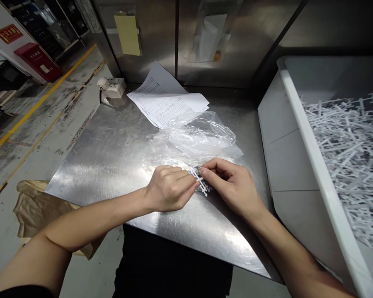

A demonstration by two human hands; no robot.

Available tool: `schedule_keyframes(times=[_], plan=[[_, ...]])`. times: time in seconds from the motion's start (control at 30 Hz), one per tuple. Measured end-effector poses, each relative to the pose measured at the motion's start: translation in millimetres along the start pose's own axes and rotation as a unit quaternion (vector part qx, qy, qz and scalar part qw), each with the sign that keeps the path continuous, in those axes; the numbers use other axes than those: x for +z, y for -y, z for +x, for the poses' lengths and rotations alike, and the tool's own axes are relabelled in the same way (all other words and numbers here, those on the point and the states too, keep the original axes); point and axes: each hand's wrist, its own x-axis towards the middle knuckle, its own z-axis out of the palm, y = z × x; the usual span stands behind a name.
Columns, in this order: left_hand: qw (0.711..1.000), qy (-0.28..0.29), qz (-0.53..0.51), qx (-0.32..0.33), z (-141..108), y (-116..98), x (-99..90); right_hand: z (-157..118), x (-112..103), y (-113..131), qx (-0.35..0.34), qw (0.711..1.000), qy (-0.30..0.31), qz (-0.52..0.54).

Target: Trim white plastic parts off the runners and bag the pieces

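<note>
A small white branched plastic piece (pixel 202 181), like a moulding sprue, is held between my two hands above the metal table. My left hand (pixel 172 188) is closed in a fist, gripping it from the left. From the right, my right hand (pixel 231 182) pinches its upper end between thumb and forefinger. What the fingertips cover is hidden. Just beyond my hands lies a crumpled clear plastic bag (pixel 202 138), and its contents are hard to make out.
Printed sheets (pixel 161 93) lie behind the bag. At right stands a large pale bin (pixel 307 153) holding many white branched plastic pieces (pixel 345 153). A power socket block (pixel 115 87) sits at the metal table's (pixel 93 157) back left corner. Brown paper (pixel 37 209) is below its left edge.
</note>
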Motion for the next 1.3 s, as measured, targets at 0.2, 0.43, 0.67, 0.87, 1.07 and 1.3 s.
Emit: schedule_keyframes(times=[0.2, 0.43, 0.67, 0.87, 1.07, 1.3], plan=[[1.000, 0.002, 0.006, 0.006, 0.3, 0.1, -0.2, 0.7, -0.7, -0.9, 0.002, 1.000, 0.011, -0.003], [1.000, -0.001, 0.007, 0.012, -0.8, -1.5, 1.7, 0.1, 0.6, -2.0, 0.007, 1.000, 0.016, 0.000], [1.000, 0.003, 0.005, 0.017, 1.0, -3.8, 0.0, -1.0, 0.5, -2.3, 0.010, 1.000, 0.018, 0.017], [1.000, 0.002, 0.008, 0.011, 2.8, -4.4, -0.9, -1.3, 1.0, -2.7, 0.018, 0.999, 0.019, 0.032], [1.000, 0.000, 0.014, 0.013, 2.7, -5.0, -0.5, -0.2, 2.3, -4.5, 0.025, 0.999, 0.015, 0.030], [1.000, 0.012, -0.010, -0.008, 2.1, -2.5, -3.3, 1.1, 2.2, -3.0, -0.007, 0.999, 0.000, 0.052]])
